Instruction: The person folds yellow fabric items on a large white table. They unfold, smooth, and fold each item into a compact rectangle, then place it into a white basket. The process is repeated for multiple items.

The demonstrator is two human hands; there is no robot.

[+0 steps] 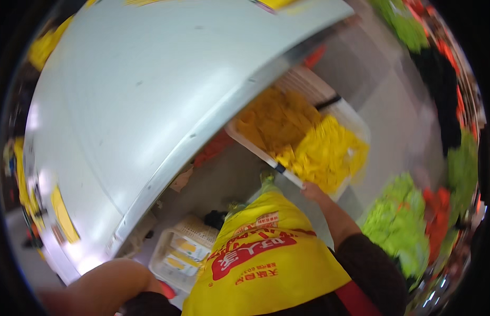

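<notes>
My right hand [312, 191] is closed on the near rim of a white plastic basket [357, 117]. The basket sits partly beneath the table's edge. Inside it lie bright yellow fabric pieces [329, 152], with a darker orange-yellow pile [279, 118] under the table's shadow. My left forearm [111, 284] crosses the lower left, close to the table's near corner. Blur and the dark rim of the view hide the fingers of my left hand [53, 301], so what they do is unclear. A yellow apron [266, 263] with red print covers my front.
A large white table [150, 79] with a metal edge fills the upper left; a yellow strip [64, 215] lies on it. Below stands another white basket [163, 250] with yellow-and-white items. Lime-green cloth [400, 226] and orange cloth [437, 216] are heaped at right.
</notes>
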